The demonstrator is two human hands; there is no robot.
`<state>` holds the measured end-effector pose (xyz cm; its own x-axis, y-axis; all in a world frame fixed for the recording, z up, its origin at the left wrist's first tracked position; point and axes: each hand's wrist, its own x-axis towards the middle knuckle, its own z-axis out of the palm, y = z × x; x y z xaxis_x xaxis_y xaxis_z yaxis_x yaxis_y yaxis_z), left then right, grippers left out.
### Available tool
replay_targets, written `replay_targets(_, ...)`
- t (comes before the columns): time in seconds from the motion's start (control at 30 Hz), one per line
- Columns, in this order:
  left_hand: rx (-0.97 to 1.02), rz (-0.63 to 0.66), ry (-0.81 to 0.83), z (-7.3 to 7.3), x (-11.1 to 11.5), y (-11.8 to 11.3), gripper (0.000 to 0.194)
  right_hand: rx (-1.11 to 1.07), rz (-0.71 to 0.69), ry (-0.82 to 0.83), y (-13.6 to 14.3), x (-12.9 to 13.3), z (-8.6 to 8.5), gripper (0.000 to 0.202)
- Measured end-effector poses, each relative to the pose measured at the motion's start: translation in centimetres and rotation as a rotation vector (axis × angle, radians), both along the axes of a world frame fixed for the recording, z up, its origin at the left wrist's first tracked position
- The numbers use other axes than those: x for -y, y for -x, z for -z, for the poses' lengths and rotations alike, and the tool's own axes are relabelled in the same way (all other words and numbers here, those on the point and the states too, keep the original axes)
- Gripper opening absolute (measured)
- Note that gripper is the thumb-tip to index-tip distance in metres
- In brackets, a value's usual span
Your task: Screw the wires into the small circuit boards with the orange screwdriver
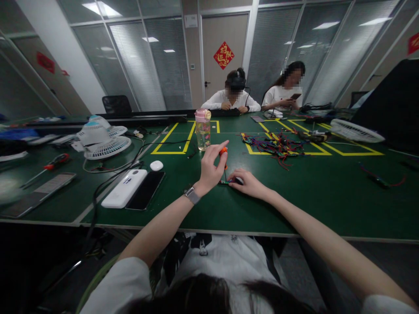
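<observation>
My left hand (212,168) is closed round the orange handle of a small screwdriver (224,151), held upright with its thin shaft pointing down. The shaft's lower end meets a small green circuit board (224,182) lying on the green table. My right hand (248,184) rests on the table just right of the shaft, its fingertips pressed on the board's right end. A small dark part shows beneath those fingers. Behind my left hand stands a clear bottle with a pink lid (203,129). A tangle of coloured wires (278,145) lies beyond my right hand.
Left on the green table (183,209) are a white power bank (125,188), a black phone (145,190), a white case (156,165), fans (106,147) and a red-black screwdriver (55,162). A wired part (379,179) lies right. Two people sit across the table.
</observation>
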<state>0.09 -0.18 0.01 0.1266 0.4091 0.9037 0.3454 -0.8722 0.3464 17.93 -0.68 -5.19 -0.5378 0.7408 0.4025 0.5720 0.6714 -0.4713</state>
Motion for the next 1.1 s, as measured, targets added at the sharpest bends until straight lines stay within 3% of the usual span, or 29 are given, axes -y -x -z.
replay_targets(0.13, 0.040, -0.093, -0.032, 0.05, -0.01, -0.01, 0.020, -0.002, -0.001, 0.004, -0.02, 0.00, 0.01, 0.008)
replay_targets(0.33, 0.011, 0.006, -0.010, -0.04, 0.09, 0.12, 0.033, 0.005, 0.002, 0.005, -0.03, 0.02, -0.01, 0.008)
replay_targets(0.57, 0.039, -0.091, -0.021, 0.12, -0.10, 0.12, 0.023, 0.012, 0.009, 0.013, 0.02, 0.09, -0.11, 0.008)
replay_targets(0.77, 0.003, 0.032, 0.019, -0.02, -0.01, 0.18, 0.036, 0.005, 0.002, 0.001, -0.05, -0.08, 0.07, 0.008)
replay_targets(0.97, 0.035, -0.074, -0.007, -0.06, -0.09, 0.12, 0.025, 0.008, -0.006, 0.002, -0.06, -0.09, 0.08, 0.008)
replay_targets(1.1, 0.033, -0.049, -0.016, -0.08, 0.05, 0.11, 0.027, 0.002, -0.004, 0.005, -0.04, -0.06, 0.03, 0.008)
